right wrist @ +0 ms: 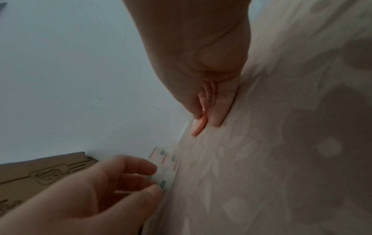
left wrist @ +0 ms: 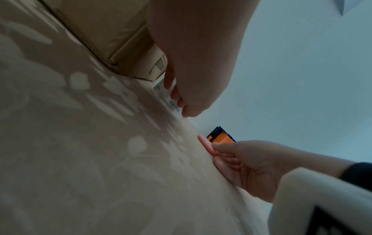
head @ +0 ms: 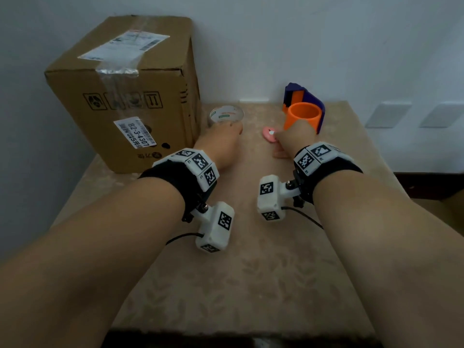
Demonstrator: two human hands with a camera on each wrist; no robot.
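Left hand (head: 221,144) grips the tape roll (head: 226,116), fingers and thumb curled on its outer wall. The roll sits opening upward on the bench (head: 251,272) near the far edge, just beside the cardboard box (head: 125,96). Right hand (head: 293,136) pinches the pink piece (head: 269,134), low on the bench before the orange holder (head: 303,114).

Roll: clear film, printed core. Judged light, rigid and smooth-sided; best held across the outer wall.

Pink piece: small, thin, flat. Likely light and hard; take by the edge.
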